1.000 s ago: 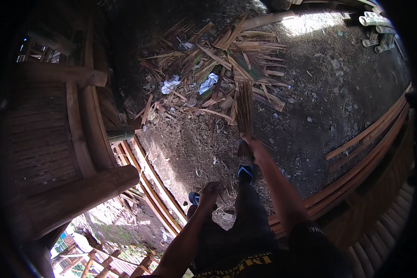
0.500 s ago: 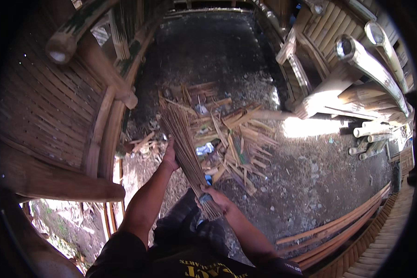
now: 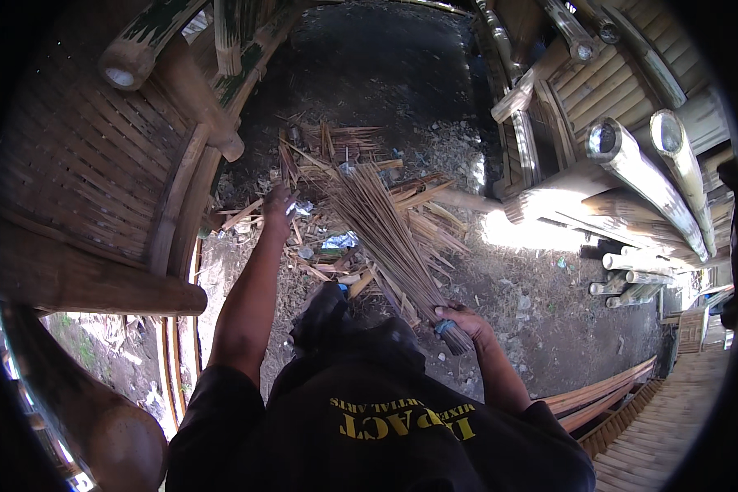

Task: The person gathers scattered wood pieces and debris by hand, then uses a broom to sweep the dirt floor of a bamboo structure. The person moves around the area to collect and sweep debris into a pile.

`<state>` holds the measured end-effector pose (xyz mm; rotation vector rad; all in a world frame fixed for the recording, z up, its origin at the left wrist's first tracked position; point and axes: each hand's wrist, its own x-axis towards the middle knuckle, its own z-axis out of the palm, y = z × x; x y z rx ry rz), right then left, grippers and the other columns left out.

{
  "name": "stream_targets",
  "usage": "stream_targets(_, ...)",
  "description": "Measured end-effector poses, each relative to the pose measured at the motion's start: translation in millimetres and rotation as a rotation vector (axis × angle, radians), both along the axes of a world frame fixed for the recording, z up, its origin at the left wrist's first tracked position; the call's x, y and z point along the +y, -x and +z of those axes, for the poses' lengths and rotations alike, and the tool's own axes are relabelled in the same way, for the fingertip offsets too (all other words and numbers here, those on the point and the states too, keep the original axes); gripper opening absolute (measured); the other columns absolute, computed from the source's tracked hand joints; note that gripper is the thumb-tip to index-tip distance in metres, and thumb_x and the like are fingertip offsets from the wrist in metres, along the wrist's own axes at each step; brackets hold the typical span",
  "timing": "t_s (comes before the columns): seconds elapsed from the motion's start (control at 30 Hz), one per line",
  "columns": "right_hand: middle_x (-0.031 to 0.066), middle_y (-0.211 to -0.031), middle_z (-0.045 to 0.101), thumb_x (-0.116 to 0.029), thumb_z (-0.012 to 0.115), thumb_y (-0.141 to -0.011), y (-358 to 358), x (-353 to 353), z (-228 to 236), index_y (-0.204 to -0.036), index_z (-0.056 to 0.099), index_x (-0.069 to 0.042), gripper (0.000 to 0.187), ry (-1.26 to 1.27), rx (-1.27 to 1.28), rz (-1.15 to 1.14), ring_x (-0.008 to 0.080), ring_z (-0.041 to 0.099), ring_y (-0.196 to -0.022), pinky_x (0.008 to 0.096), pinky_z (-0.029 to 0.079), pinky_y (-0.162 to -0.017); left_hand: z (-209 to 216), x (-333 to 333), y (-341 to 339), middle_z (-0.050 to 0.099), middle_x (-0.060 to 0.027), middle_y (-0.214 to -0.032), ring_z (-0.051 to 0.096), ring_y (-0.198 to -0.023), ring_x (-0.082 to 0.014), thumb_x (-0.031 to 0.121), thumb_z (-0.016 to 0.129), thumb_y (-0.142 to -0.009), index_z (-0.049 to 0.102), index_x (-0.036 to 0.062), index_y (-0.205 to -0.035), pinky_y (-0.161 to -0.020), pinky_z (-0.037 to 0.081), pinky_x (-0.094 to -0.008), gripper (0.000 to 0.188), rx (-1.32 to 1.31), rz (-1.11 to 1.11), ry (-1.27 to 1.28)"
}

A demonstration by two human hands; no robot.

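Observation:
My right hand (image 3: 467, 322) is closed round the tied end of a stick broom (image 3: 383, 220), a long bundle of thin brown sticks bound with a blue band. The broom slants up and left from that hand, its loose ends fanning over the pile of wood scraps (image 3: 443, 234). My left hand (image 3: 280, 205) is stretched forward at the left edge of the scraps, apart from the broom, with nothing visible in it. Its fingers look loosely apart, though they are small and slightly blurred. Beneath lie splintered bamboo pieces and a crumpled silvery-blue wrapper (image 3: 340, 240).
A slatted bamboo wall (image 3: 82, 180) and a thick bamboo pole (image 3: 98, 283) stand close on my left. Large bamboo poles (image 3: 652, 189) jut in from the right, above shorter cut poles (image 3: 640, 275). Long wooden strips (image 3: 603, 398) lie at the lower right on the dirt ground.
My left hand has let go of the broom and moved forward and left. My right hand has carried the broom to the right, its sticks now more slanted and spread.

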<state>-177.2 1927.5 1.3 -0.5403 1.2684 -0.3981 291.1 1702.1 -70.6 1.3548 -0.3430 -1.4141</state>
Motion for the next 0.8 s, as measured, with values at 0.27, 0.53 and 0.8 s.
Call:
stream_targets(0.27, 0.0121, -0.119, 0.065, -0.035, 0.077, -0.084, 89.7, 26.3, 38.8, -0.135, 0.054, 0.003, 0.068, 0.102, 0.050, 0.208, 0.0207, 0.061, -0.107, 0.0320, 0.046, -0.096, -1.3, -13.2, 140.6, 0.044, -0.0104, -0.146, 0.052, -0.119, -0.0259, 0.067, 0.056, -0.090, 0.038, 0.0154, -0.149, -0.088, 0.051, -0.0421, 0.081, -0.264, -0.407, -0.259)
stream_targets(0.53, 0.0093, -0.117, 0.066, -0.037, 0.077, -0.085, 105.9, -68.5, 31.9, -0.133, 0.057, 0.003, 0.066, 0.136, 0.047, -0.014, 0.0181, 0.060, -0.107, 0.0305, 0.044, -0.097, -14.8, -98.1, 101.7, 0.067, -0.0018, -0.110, 0.063, -0.102, -0.0194, 0.039, 0.061, -0.093, 0.068, 0.0150, -0.114, -0.080, 0.051, -0.0324, 0.033, -1.298, -0.707, -0.315)
stream_targets(0.8, 0.0099, -0.109, 0.068, -0.041, 0.073, -0.088, 77.5, -321.4, -31.1, -0.120, 0.065, 0.000, 0.052, 0.231, 0.194, 0.050, 0.0171, 0.060, -0.099, 0.0311, 0.048, -0.088, -95.6, -291.7, -8.4, 0.050, -0.0090, -0.146, 0.050, -0.132, -0.0225, 0.038, 0.051, -0.094, 0.053, 0.0145, -0.140, -0.112, 0.038, -0.0344, 0.051, -2.142, -0.998, -0.627)
